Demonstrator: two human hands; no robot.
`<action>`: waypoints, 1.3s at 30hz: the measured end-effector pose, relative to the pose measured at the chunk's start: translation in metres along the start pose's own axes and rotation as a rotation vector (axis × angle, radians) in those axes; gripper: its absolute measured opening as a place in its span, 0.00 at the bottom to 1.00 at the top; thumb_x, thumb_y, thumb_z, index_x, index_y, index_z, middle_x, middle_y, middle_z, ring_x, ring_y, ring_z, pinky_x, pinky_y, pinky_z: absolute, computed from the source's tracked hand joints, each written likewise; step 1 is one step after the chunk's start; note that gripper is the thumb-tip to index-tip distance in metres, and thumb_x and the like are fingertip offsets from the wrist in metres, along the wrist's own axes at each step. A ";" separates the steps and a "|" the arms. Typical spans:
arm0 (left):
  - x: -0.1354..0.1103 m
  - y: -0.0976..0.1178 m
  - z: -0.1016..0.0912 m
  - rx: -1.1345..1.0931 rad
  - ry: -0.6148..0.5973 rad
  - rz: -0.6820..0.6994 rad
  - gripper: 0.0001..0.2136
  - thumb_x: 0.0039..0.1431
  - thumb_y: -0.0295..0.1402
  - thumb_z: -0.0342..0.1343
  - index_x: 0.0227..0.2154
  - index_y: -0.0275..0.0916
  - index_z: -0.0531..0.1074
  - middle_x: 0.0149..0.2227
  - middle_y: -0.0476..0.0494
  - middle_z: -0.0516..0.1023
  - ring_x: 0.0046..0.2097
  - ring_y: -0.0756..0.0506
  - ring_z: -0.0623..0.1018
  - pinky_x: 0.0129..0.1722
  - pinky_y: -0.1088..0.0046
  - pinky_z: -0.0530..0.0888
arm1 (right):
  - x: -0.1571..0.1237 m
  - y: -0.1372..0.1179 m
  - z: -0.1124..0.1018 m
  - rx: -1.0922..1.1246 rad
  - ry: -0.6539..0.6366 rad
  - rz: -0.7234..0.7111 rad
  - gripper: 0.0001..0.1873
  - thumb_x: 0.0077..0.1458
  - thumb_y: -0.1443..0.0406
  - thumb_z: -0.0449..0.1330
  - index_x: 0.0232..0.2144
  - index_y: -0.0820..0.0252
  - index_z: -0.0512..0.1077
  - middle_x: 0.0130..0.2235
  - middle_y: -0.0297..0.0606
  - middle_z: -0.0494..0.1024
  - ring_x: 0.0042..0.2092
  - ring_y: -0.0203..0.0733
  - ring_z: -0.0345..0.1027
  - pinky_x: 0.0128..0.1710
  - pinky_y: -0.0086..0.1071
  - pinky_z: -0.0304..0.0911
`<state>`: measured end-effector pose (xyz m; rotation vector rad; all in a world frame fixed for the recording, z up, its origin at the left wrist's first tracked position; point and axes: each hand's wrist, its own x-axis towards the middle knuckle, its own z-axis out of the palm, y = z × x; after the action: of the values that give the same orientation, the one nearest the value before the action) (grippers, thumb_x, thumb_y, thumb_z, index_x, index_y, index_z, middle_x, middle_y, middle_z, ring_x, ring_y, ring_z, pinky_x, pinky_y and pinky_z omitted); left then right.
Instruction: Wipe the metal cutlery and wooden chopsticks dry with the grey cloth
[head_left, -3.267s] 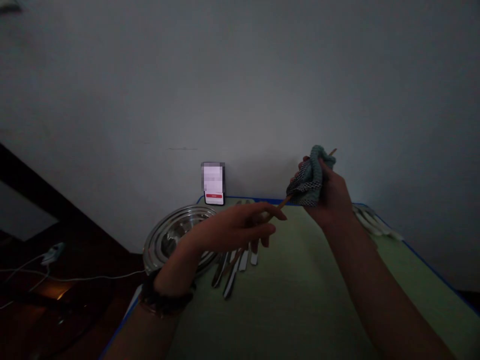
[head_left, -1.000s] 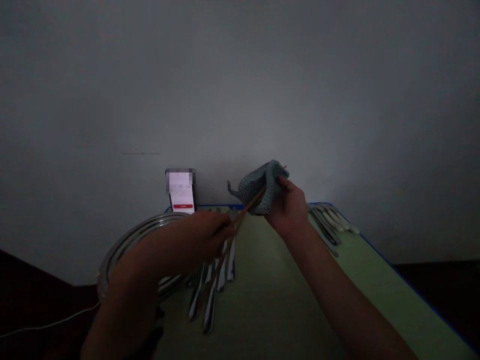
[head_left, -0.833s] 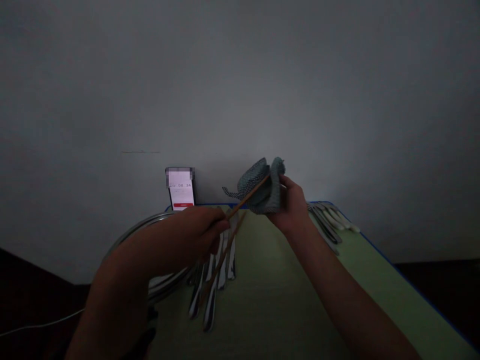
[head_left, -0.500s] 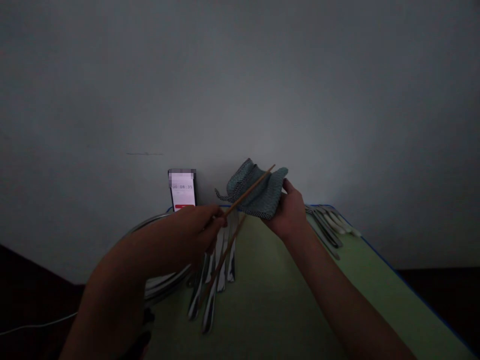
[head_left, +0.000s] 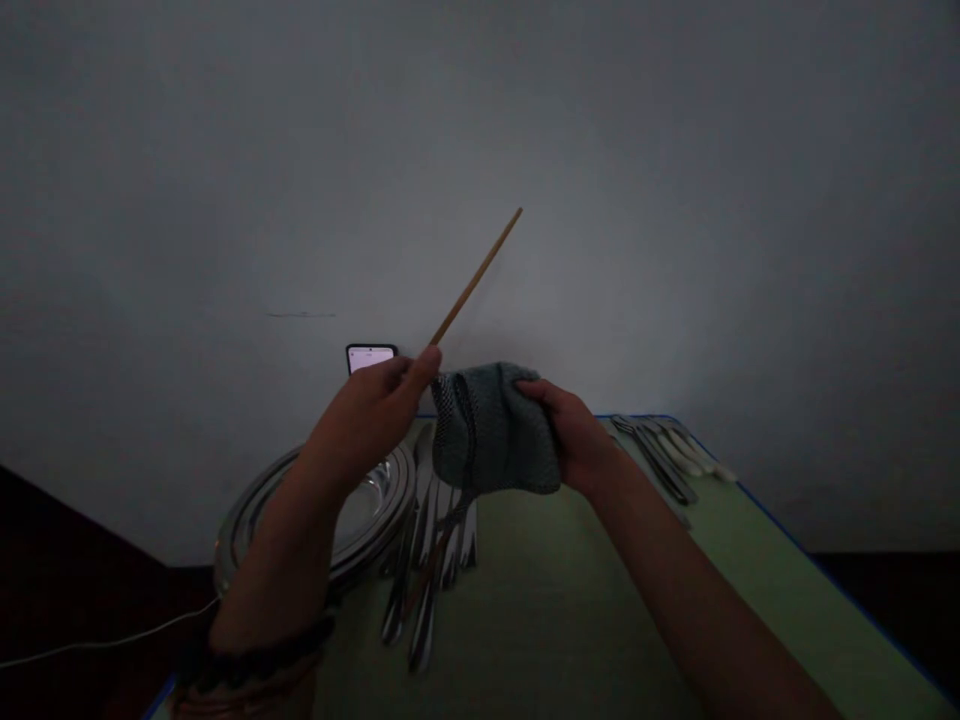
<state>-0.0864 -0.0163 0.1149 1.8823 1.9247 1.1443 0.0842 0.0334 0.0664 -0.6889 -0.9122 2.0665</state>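
Pinched in my left hand (head_left: 382, 405) is a thin wooden chopstick (head_left: 480, 272), tilted with its free end pointing up and to the right, against the wall. My right hand (head_left: 574, 430) is closed on a grey-green cloth (head_left: 495, 430) with a dark checked border, its thumb over the top edge. The cloth's left edge reaches my left fingers; whether they touch it I cannot tell. Below the cloth, several metal knives (head_left: 422, 620) lie on the green table (head_left: 555, 600), with another wooden stick among them, partly covered.
Stacked round metal plates (head_left: 409, 480) sit on the left, partly behind my left forearm. A phone (head_left: 373, 355) leans on the wall (head_left: 675, 200) behind my left hand. Forks and white-handled cutlery (head_left: 682, 450) lie at the back right. A white cable (head_left: 112, 640) runs off left.
My left hand has moved up and left, and the chopstick has come off the cloth, now standing steeper above it. The cloth has shifted lower and folded over, with my right thumb on top.
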 end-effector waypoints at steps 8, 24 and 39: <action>-0.006 -0.002 0.004 -0.156 -0.180 -0.030 0.15 0.51 0.45 0.53 0.22 0.38 0.70 0.15 0.55 0.58 0.18 0.53 0.57 0.17 0.78 0.54 | -0.001 -0.003 -0.012 -0.544 0.144 -0.348 0.17 0.48 0.60 0.58 0.41 0.58 0.65 0.38 0.38 0.75 0.36 0.38 0.68 0.42 0.37 0.62; -0.007 0.015 0.028 -0.616 -0.121 -0.273 0.13 0.50 0.44 0.50 0.28 0.40 0.68 0.25 0.50 0.69 0.24 0.51 0.69 0.22 0.75 0.67 | -0.021 -0.008 -0.004 -0.760 -0.171 -0.368 0.13 0.48 0.63 0.60 0.38 0.58 0.67 0.40 0.37 0.74 0.40 0.37 0.68 0.43 0.34 0.63; -0.004 -0.005 0.023 -0.248 -0.350 -0.040 0.16 0.52 0.46 0.52 0.28 0.36 0.70 0.20 0.52 0.64 0.21 0.53 0.63 0.19 0.79 0.58 | -0.030 -0.028 -0.022 -1.048 0.178 -0.521 0.14 0.46 0.56 0.60 0.34 0.59 0.72 0.36 0.41 0.76 0.34 0.40 0.70 0.31 0.34 0.65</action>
<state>-0.0748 -0.0109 0.0952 1.7643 1.5487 0.9185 0.1281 0.0302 0.0802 -0.9861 -1.8383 0.9543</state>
